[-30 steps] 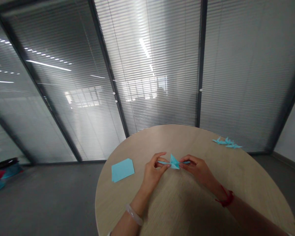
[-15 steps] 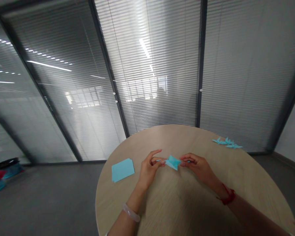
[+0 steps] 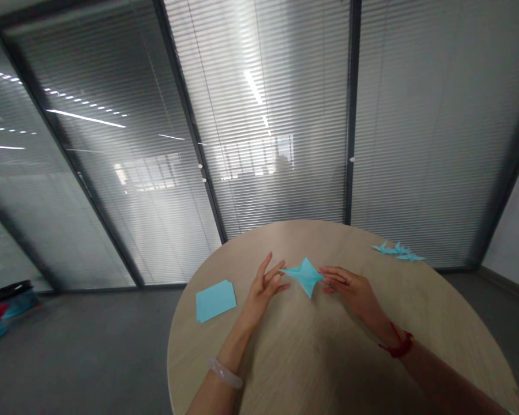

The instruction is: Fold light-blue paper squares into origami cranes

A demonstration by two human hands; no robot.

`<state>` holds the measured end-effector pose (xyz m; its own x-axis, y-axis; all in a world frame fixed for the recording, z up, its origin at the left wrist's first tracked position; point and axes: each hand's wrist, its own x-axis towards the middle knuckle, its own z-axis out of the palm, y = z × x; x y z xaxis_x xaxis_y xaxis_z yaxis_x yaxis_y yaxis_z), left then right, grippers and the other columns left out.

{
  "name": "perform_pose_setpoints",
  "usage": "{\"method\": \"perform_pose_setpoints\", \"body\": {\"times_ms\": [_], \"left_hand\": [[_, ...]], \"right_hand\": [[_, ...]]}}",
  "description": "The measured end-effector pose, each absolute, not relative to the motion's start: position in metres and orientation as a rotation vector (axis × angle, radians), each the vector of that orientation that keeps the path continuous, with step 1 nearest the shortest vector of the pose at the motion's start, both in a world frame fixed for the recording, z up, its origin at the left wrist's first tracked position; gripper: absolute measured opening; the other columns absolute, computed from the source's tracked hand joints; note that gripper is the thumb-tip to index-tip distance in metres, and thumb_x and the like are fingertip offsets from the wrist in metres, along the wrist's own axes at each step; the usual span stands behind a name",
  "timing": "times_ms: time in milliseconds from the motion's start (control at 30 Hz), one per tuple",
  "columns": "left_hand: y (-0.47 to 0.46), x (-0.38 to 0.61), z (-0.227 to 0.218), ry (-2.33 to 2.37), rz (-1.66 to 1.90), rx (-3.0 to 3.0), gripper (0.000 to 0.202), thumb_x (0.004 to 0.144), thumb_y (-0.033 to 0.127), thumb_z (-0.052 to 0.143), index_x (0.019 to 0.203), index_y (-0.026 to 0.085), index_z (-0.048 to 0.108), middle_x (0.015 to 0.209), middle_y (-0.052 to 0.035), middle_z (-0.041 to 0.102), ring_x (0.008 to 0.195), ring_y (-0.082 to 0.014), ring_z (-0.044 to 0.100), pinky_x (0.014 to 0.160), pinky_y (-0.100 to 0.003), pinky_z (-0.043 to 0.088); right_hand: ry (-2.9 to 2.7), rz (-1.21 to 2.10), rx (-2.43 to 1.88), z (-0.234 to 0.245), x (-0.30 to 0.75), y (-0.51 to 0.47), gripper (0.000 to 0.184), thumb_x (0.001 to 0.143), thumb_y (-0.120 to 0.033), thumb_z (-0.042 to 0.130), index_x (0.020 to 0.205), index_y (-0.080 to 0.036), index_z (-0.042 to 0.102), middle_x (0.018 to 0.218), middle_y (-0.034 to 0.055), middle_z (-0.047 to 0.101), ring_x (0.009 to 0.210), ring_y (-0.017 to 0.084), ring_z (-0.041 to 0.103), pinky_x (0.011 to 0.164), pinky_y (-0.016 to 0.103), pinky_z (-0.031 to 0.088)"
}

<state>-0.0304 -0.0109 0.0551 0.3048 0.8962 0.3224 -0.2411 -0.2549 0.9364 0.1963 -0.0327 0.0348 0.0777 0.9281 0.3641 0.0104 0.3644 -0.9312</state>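
Observation:
A light blue folded paper crane (image 3: pixel 305 278) is held above the middle of the table, its thin pointed end toward the left and its wings spread. My right hand (image 3: pixel 352 290) pinches its right end between thumb and fingers. At the crane's left tip, my left hand (image 3: pixel 262 291) has its fingers spread apart; whether a finger touches the tip I cannot tell. On the table left of my left hand lies a stack of square blue paper sheets (image 3: pixel 216 301). Several finished blue paper cranes (image 3: pixel 398 251) sit together near the far right edge.
The round wooden table (image 3: pixel 294 357) stands before a glass partition with blinds (image 3: pixel 281 190). Dark floor (image 3: pixel 121 351) surrounds it. At the far left are bins or buckets (image 3: pixel 19 300) in blue, black and red, partly cut off by the frame.
The crane's folded paper has opened out wider and shows more of its wings. My left hand has loosened from its left end, fingers spreading. My right hand still grips the right end.

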Motion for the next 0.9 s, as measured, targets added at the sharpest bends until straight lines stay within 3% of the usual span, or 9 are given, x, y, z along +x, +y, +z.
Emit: {"method": "perform_pose_setpoints", "body": {"times_ms": [33, 100, 167, 300, 433, 600, 767, 900], "left_hand": [[-0.013, -0.027, 0.054, 0.625, 1.225, 1.335, 0.078, 0.077, 0.042, 0.07, 0.142, 0.027, 0.031, 0.139, -0.016, 0.049, 0.122, -0.0283, 0.052, 0.093, -0.047, 0.049], [-0.016, -0.019, 0.05, 0.612, 1.158, 1.216, 0.07, 0.076, 0.043, 0.071, 0.136, 0.024, 0.041, 0.133, -0.0166, 0.053, 0.118, -0.0284, 0.055, 0.091, -0.045, 0.05], [-0.018, -0.013, 0.046, 0.625, 1.088, 1.168, 0.06, 0.073, 0.039, 0.074, 0.124, 0.019, 0.051, 0.119, -0.0146, 0.062, 0.107, -0.0258, 0.061, 0.088, -0.041, 0.052], [-0.014, -0.009, 0.038, 0.732, 1.134, 1.098, 0.055, 0.067, 0.036, 0.079, 0.112, 0.015, 0.055, 0.089, -0.0054, 0.068, 0.079, -0.0169, 0.066, 0.077, -0.031, 0.053], [-0.009, -0.013, 0.036, 0.859, 1.116, 1.22, 0.055, 0.066, 0.034, 0.079, 0.111, 0.014, 0.055, 0.071, 0.0016, 0.064, 0.064, -0.0124, 0.061, 0.063, -0.024, 0.049], [-0.015, -0.012, 0.041, 0.95, 1.041, 1.66, 0.046, 0.072, 0.027, 0.072, 0.115, 0.018, 0.057, 0.071, 0.0016, 0.066, 0.062, -0.014, 0.06, 0.061, -0.025, 0.047], [-0.021, -0.013, 0.041, 0.909, 1.069, 2.075, 0.045, 0.08, 0.019, 0.062, 0.123, 0.027, 0.054, 0.101, -0.0027, 0.07, 0.092, -0.0192, 0.064, 0.089, -0.035, 0.046], [-0.013, -0.017, 0.033, 0.894, 1.159, 2.061, 0.066, 0.071, 0.02, 0.072, 0.131, 0.027, 0.047, 0.125, -0.0089, 0.058, 0.113, -0.0238, 0.055, 0.092, -0.04, 0.046]], "right_hand": [[-1.291, 0.853, -0.972, 0.034, 0.195, -0.034, 0.037, 0.074, -0.05, 0.067, 0.099, -0.023, 0.072, 0.104, 0.006, 0.073, 0.087, 0.025, 0.071, 0.072, 0.036, 0.062], [-1.297, 0.813, -0.99, 0.033, 0.19, -0.036, 0.035, 0.077, -0.047, 0.065, 0.103, -0.025, 0.071, 0.107, 0.005, 0.073, 0.087, 0.024, 0.071, 0.075, 0.037, 0.061], [-1.36, 0.778, -1.019, 0.032, 0.185, -0.039, 0.032, 0.078, -0.043, 0.064, 0.104, -0.026, 0.07, 0.107, 0.0042, 0.073, 0.089, 0.024, 0.071, 0.081, 0.039, 0.059], [-1.475, 0.74, -1.056, 0.032, 0.178, -0.043, 0.031, 0.075, -0.038, 0.069, 0.104, -0.026, 0.071, 0.11, 0.0052, 0.071, 0.102, 0.026, 0.067, 0.094, 0.041, 0.052], [-1.378, 0.909, -0.963, 0.031, 0.178, -0.039, 0.04, 0.076, -0.045, 0.068, 0.108, -0.022, 0.067, 0.11, 0.0099, 0.071, 0.102, 0.026, 0.066, 0.089, 0.039, 0.053], [-1.389, 1.105, -0.872, 0.03, 0.179, -0.035, 0.057, 0.069, -0.042, 0.074, 0.12, -0.021, 0.057, 0.1, 0.0095, 0.072, 0.087, 0.025, 0.07, 0.073, 0.036, 0.056], [-1.668, 0.723, -1.005, 0.03, 0.182, -0.039, 0.018, 0.078, -0.028, 0.064, 0.094, -0.022, 0.069, 0.095, 0.0058, 0.072, 0.091, 0.023, 0.067, 0.086, 0.036, 0.052], [-1.779, 0.251, -0.9, 0.028, 0.188, -0.04, 0.017, 0.084, -0.024, 0.055, 0.094, -0.024, 0.068, 0.094, 0.0054, 0.071, 0.09, 0.022, 0.065, 0.082, 0.036, 0.053]]}}
